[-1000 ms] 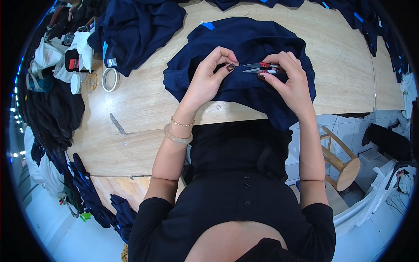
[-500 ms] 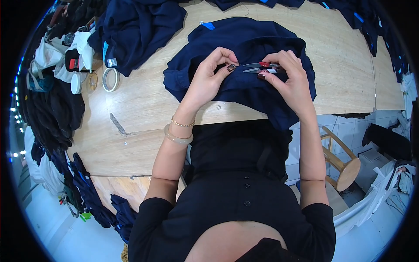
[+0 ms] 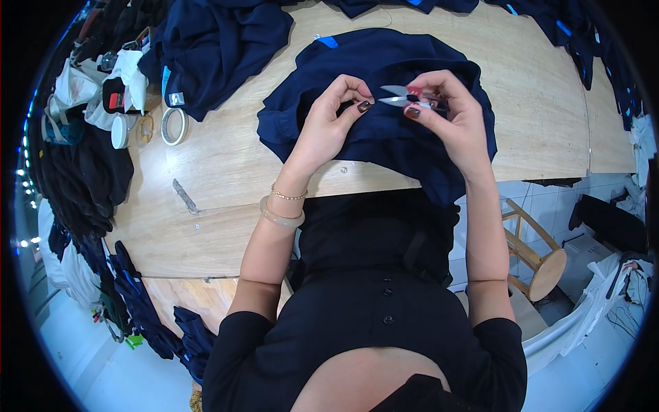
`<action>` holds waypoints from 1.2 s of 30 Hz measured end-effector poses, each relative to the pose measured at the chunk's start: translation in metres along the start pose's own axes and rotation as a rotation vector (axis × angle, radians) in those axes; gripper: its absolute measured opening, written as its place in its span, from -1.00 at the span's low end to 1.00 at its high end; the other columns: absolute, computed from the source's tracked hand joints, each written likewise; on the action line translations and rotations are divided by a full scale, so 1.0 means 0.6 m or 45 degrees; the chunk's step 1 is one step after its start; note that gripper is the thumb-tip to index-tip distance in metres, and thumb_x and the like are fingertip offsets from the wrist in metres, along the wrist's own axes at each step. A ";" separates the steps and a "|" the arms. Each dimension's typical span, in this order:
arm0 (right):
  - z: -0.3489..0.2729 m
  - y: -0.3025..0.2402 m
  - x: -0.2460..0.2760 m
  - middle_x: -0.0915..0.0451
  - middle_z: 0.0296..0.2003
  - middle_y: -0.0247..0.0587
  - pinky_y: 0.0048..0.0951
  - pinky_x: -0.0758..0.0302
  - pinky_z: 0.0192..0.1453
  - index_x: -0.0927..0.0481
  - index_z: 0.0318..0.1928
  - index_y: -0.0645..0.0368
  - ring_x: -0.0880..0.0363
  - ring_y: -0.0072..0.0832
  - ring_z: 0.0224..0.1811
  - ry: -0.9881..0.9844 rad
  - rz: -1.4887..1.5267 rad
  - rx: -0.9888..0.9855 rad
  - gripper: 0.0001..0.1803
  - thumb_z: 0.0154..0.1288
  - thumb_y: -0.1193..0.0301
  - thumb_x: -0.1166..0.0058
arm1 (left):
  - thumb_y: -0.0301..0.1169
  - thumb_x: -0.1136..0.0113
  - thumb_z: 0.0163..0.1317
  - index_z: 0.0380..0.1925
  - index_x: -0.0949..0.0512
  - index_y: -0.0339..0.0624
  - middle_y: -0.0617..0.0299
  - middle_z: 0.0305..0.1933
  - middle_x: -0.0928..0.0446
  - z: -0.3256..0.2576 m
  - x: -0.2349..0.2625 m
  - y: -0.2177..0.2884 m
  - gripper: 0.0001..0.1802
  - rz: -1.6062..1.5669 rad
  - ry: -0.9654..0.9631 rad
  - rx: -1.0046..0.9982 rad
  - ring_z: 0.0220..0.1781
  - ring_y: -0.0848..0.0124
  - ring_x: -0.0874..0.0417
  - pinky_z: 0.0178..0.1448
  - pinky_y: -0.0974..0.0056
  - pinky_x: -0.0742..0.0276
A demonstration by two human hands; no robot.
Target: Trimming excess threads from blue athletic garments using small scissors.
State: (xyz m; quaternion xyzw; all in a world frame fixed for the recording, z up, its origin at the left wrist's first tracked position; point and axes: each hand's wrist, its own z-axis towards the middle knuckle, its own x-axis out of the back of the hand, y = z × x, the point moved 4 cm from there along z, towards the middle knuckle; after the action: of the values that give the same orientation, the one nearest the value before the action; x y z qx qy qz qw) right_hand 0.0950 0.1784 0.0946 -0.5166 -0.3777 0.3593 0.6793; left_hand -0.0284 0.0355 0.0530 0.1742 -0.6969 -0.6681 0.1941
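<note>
A dark navy garment (image 3: 384, 51) lies bunched on the wooden table in front of me. In my right hand (image 3: 456, 117) are thread snips (image 3: 397, 97) with red on the handle, their two blades parted and pointing left above the cloth. Thumb and forefinger of my left hand (image 3: 333, 123) are pinched together over the garment, just left of the blade tips. Whether cloth or a thread is between them, I cannot make out. The blades do not appear to touch my left fingers.
More navy garments (image 3: 226, 48) are heaped at the back left. On the table's left side are a tape roll (image 3: 174, 126), a white-lidded jar (image 3: 121, 130) and a small dark box with a red item (image 3: 115, 100). A wooden stool (image 3: 548, 275) stands at right.
My right hand has tilted, and the snips have shifted slightly left and up, with their blades turned to show more of their flat sides. My left hand has barely moved.
</note>
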 end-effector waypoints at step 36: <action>-0.014 0.065 0.020 -0.57 -0.22 -0.38 -0.65 -0.43 0.07 -0.53 -0.05 0.21 -0.53 -0.67 -0.13 0.151 0.320 -0.235 -0.76 0.29 0.46 -0.17 | -0.61 -0.18 0.23 -0.37 -0.54 -0.35 0.24 -0.47 -0.59 -0.024 -0.015 -0.004 -0.98 0.200 0.713 -0.180 -0.45 0.59 -0.53 -0.30 0.50 -0.44</action>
State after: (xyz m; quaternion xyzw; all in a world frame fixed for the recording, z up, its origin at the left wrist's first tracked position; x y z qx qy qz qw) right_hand 0.1040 0.1932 0.0566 -0.6402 -0.3006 0.3743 0.5998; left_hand -0.0136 0.0272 0.0507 0.2831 -0.5793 -0.6240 0.4415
